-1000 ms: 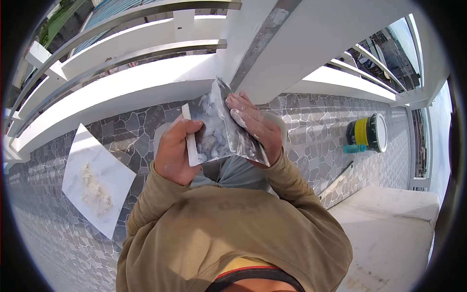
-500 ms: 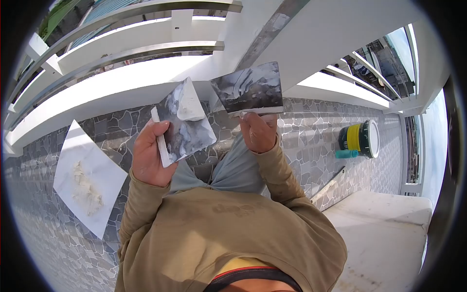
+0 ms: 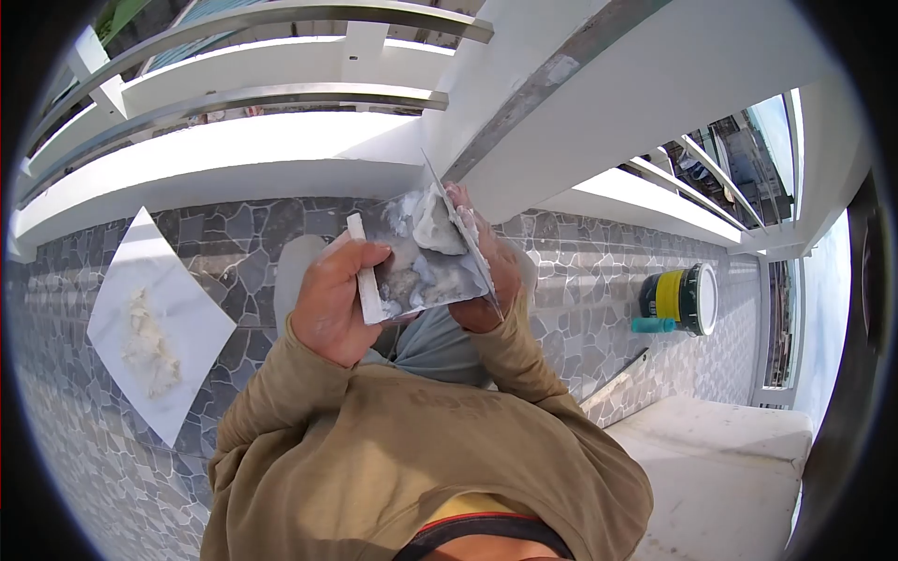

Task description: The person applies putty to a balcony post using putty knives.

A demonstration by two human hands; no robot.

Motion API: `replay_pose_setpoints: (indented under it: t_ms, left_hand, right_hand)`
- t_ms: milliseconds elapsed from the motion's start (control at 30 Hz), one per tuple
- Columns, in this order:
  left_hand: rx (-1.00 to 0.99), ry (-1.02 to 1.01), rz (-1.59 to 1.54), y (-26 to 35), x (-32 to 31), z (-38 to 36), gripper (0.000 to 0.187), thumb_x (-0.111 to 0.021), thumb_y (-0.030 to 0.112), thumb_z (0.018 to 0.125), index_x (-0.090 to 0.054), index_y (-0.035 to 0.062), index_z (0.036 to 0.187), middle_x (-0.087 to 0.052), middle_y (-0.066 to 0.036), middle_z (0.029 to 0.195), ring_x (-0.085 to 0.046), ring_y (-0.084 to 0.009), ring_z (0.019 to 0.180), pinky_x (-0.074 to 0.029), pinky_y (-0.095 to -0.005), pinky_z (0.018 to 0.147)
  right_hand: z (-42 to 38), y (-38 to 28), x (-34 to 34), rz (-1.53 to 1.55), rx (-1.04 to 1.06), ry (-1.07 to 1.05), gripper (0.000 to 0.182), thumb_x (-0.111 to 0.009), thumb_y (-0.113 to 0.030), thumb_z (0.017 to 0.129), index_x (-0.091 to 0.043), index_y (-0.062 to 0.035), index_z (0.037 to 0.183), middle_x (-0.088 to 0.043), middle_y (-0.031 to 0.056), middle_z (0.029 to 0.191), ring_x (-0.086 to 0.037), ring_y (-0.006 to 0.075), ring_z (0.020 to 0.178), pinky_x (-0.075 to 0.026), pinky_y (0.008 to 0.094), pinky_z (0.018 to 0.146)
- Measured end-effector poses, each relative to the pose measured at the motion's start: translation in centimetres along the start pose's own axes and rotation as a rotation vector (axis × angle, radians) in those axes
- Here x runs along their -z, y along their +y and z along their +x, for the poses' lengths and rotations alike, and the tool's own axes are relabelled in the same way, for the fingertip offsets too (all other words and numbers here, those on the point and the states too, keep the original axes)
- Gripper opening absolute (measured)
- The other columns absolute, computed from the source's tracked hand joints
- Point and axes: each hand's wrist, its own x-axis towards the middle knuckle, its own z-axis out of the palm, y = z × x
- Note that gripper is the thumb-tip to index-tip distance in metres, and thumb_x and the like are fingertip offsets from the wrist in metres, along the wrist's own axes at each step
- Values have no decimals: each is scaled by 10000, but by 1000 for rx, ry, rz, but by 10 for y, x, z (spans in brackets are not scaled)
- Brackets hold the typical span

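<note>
My left hand (image 3: 327, 304) grips a wide putty knife (image 3: 404, 292) by its white back edge, thumb on top. The metal blade lies face up, smeared with white putty, and a thicker putty lump (image 3: 436, 230) sits near its right side. My right hand (image 3: 496, 271) is closed round a second wide putty knife (image 3: 475, 251). That blade is seen nearly edge-on, tilted along the right side of the first one and close against the lump. Part of my right hand is hidden behind the blades.
At left, a white tile (image 3: 196, 313) on the stone-patterned floor carries a pale putty heap (image 3: 150, 351). A dark bucket (image 3: 690, 297) with a yellow band stands at right, beside a teal cylinder (image 3: 652, 324). A long strip (image 3: 615, 381) and a white slab (image 3: 720, 467) are nearer. Railings (image 3: 281, 98) and a pillar (image 3: 599, 112) rise ahead.
My right hand has brought its putty knife left and turned it from face-on to edge-on against the other blade. My left hand has shifted right and its blade has levelled out.
</note>
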Motion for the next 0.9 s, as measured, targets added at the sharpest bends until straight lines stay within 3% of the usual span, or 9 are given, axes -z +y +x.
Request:
replay_pose_setpoints:
  t_ms: [267, 367, 467, 533, 600, 633, 733, 767, 900]
  left_hand:
    - [-313, -101, 243, 38, -11, -14, 413, -442, 51, 872, -373, -43, 1268, -552, -142, 1158, -591, -212, 1018, -509, -347, 881]
    - [-661, -128, 227, 44, 28, -5, 408, -435, -21, 907, -364, 14, 1307, -543, -105, 1180, -539, -193, 1100, -470, -395, 929]
    - [-853, -107, 352, 31, 36, 8, 434, -459, -47, 896, -357, 26, 1312, -542, -89, 1185, -539, -186, 1086, -469, -400, 915]
    - [-869, -51, 341, 13, 44, 15, 440, -496, -35, 891, -362, 24, 1306, -563, -114, 1143, -576, -197, 1006, -505, -380, 836]
    - [-1034, -135, 789, -3, 80, 26, 336, -505, -71, 874, -474, 34, 1191, -601, -147, 1065, -590, -198, 927, -494, -334, 809]
    - [-1183, 161, 1470, -10, 47, 19, 242, -545, -31, 876, -533, 59, 1100, -619, -192, 1050, -621, -251, 950, -502, -399, 856]
    - [-1380, -318, 1125, -23, 32, 43, 116, -581, 37, 874, -572, 71, 984, -615, -231, 1061, -613, -317, 1025, -456, -491, 935]
    - [-1347, -373, 1148, -22, 43, 45, 70, -603, 85, 861, -582, 93, 927, -620, -221, 1066, -570, -368, 1094, -366, -564, 1001]
    - [-1420, -613, 1419, 0, 53, 49, 143, -618, 91, 842, -533, 65, 953, -624, -202, 1085, -578, -398, 1066, -352, -608, 987]
  right_hand:
    - [-23, 25, 17, -230, -279, -110, 489, -538, 92, 715, -515, 11, 1197, -567, 200, 1201, -501, 333, 1192, -320, 453, 1061]
    - [-29, 7, 11, 843, -922, 772, 324, -449, 54, 772, -538, 33, 1082, -608, 126, 1046, -575, 262, 1046, -440, 416, 947]
    - [5, -35, 21, 1296, -1195, 791, 276, -451, -16, 814, -522, 39, 1075, -602, 140, 1050, -569, 252, 1062, -461, 389, 919]
    - [2, -41, 13, 1283, -1262, 812, 292, -456, -81, 838, -505, 37, 1101, -603, 129, 1044, -589, 252, 1025, -485, 390, 883]
    - [-3, -39, 10, 1415, -1356, 646, 375, -482, -159, 846, -478, 32, 1168, -576, 159, 1116, -580, 284, 1036, -458, 438, 932]
    - [-4, -37, 11, 1414, -1337, 714, 375, -482, -159, 846, -478, 32, 1168, -576, 159, 1116, -580, 284, 1036, -458, 438, 932]
    - [-3, -30, 21, 1565, -1381, 591, 365, -544, -163, 828, -493, 25, 1137, -580, 140, 1096, -579, 262, 1036, -462, 414, 923]
    - [-3, -28, 25, 1557, -1374, 624, 360, -543, -160, 820, -498, 24, 1126, -580, 137, 1077, -583, 260, 1017, -468, 411, 912]
    - [-1, -21, 36, 1532, -1376, 679, 338, -538, -148, 790, -519, 21, 1083, -582, 127, 1000, -596, 254, 945, -493, 400, 869]
